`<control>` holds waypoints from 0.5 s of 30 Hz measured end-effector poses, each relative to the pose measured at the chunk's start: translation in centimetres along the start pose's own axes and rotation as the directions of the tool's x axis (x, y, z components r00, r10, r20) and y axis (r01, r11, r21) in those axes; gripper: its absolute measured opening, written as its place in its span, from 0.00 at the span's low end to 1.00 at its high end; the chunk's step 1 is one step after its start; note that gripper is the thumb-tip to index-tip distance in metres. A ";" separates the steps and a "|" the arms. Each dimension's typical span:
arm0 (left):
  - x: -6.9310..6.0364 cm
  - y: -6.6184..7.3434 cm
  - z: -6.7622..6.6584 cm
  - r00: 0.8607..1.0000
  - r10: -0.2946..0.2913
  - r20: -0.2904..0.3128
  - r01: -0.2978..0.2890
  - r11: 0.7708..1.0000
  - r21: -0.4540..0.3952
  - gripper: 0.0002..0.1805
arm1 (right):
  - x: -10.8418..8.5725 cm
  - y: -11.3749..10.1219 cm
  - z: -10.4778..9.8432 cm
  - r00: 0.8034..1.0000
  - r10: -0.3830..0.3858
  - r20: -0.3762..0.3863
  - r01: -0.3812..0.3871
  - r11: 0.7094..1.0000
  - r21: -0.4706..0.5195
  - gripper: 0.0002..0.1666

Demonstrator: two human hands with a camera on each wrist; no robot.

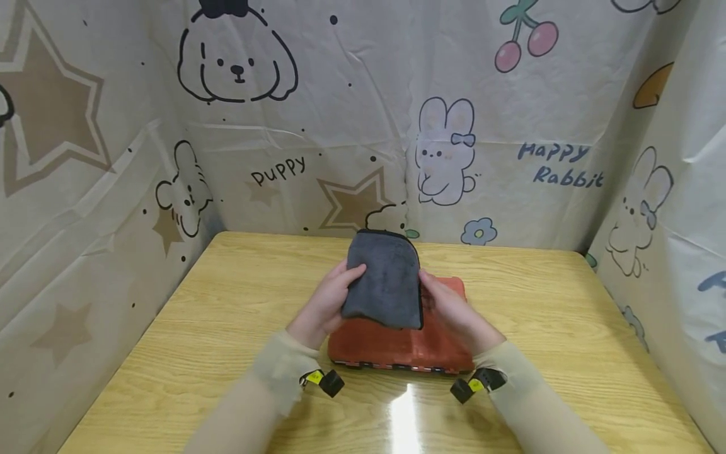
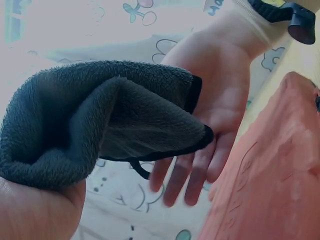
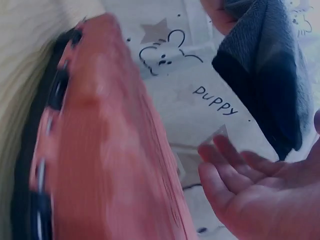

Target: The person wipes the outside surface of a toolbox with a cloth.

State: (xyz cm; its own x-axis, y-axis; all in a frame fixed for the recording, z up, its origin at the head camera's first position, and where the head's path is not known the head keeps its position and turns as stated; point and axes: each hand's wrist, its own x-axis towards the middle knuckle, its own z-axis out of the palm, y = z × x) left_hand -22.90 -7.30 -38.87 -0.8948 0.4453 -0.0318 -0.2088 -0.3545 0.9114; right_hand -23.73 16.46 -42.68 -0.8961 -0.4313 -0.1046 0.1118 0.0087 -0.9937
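Pale sleeves stretch from the near side over the wooden table; the left hand pinches a dark grey, black-edged cloth, thumb on its face; the right hand meets the cloth's right edge, its fingers loosely extended; the cloth is held up above a red case lying on the table; a printed sheet hangs behind.

Pale cream sleeves are worn with black wrist-mounted blocks carrying small bright yellow patches.
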 end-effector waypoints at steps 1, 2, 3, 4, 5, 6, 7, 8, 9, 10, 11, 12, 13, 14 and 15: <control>0.1 -0.2 0.0 1.000 0.001 0.014 -0.001 1.000 -0.004 0.32 | 0.0 0.0 0.1 0.999 0.021 0.025 -0.022 0.999 0.038 0.47; 0.1 -0.3 0.1 1.000 -0.001 0.024 0.001 1.000 -0.008 0.32 | 0.1 0.0 0.2 0.998 0.039 0.056 -0.044 0.995 0.092 0.49; 0.1 -0.4 0.2 0.999 -0.001 0.037 0.002 1.000 -0.012 0.32 | 0.1 0.0 0.3 0.995 0.057 0.086 -0.070 0.986 0.151 0.50; 0.1 -0.5 0.3 0.999 -0.003 0.048 0.004 1.000 -0.017 0.32 | 0.1 0.1 0.4 0.991 0.069 0.111 -0.091 0.975 0.204 0.50; 0.1 -0.5 0.3 0.998 -0.004 0.061 0.005 1.000 -0.019 0.32 | 0.1 0.1 0.5 0.988 0.077 0.135 -0.109 0.962 0.252 0.49; 0.1 -0.6 0.4 0.998 -0.006 0.068 0.008 1.000 -0.024 0.32 | 0.0 0.2 0.5 0.985 0.078 0.156 -0.122 0.948 0.295 0.46; 0.1 -0.6 0.4 0.997 -0.005 0.073 0.007 1.000 -0.026 0.31 | 0.0 0.3 0.6 0.982 0.066 0.175 -0.122 0.935 0.333 0.41; 0.1 -0.7 0.4 0.997 -0.006 0.077 0.009 0.999 -0.031 0.31 | 0.0 0.4 0.5 0.981 0.046 0.189 -0.115 0.920 0.375 0.36; 0.1 -0.7 0.4 0.997 -0.006 0.079 0.008 1.000 -0.029 0.31 | 0.0 0.4 0.5 0.982 0.020 0.188 -0.096 0.911 0.402 0.31; 0.1 -0.7 0.4 0.997 -0.007 0.080 0.009 1.000 -0.025 0.31 | -0.1 0.5 0.4 0.984 -0.005 0.178 -0.072 0.902 0.425 0.26; 0.1 -0.7 0.3 0.997 -0.008 0.079 0.009 1.000 -0.019 0.31 | -0.1 0.5 0.3 0.986 -0.028 0.162 -0.047 0.897 0.440 0.23; 0.1 -0.8 0.3 0.997 -0.009 0.078 0.010 1.000 -0.014 0.31 | -0.1 0.5 0.2 0.989 -0.045 0.142 -0.024 0.892 0.451 0.20; 0.1 -0.8 0.2 0.997 -0.011 0.077 0.012 1.000 -0.007 0.31 | -0.2 0.5 0.1 0.991 -0.055 0.118 -0.005 0.892 0.452 0.19; 0.1 -0.8 0.2 0.997 -0.015 0.077 0.015 1.000 -0.002 0.31 | -0.2 0.5 0.0 0.994 -0.058 0.093 0.010 0.894 0.448 0.18; 0.1 -0.8 0.1 0.997 -0.018 0.080 0.017 1.000 0.005 0.31 | -0.3 0.4 -0.1 0.996 -0.056 0.074 0.018 0.899 0.438 0.19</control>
State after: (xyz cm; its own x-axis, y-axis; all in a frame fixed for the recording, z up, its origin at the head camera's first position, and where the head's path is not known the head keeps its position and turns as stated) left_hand -22.73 -6.86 -39.56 -0.8567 0.5156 -0.0151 -0.2222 -0.3424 0.9129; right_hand -23.50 16.71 -43.06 -0.8665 -0.4971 -0.0454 0.2725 -0.3948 -0.8774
